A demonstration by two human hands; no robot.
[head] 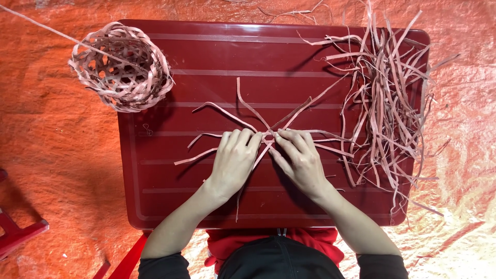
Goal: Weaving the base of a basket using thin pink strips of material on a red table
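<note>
Several thin pale strips (289, 111) lie crossed in a star shape in the middle of a dark red plastic table (206, 57). My left hand (234, 160) presses down on the crossing from the left, fingers bent on the strips. My right hand (298, 157) pinches the same crossing point from the right. The fingertips of both hands meet at the centre of the star, and the crossing itself is partly hidden under them.
A small woven basket (123, 67) of the same strips sits on the table's far left corner. A loose heap of strips (390, 103) covers the table's right side and hangs over its edge. Orange tarpaulin (46, 155) lies all around. A red stool part (20, 230) is at lower left.
</note>
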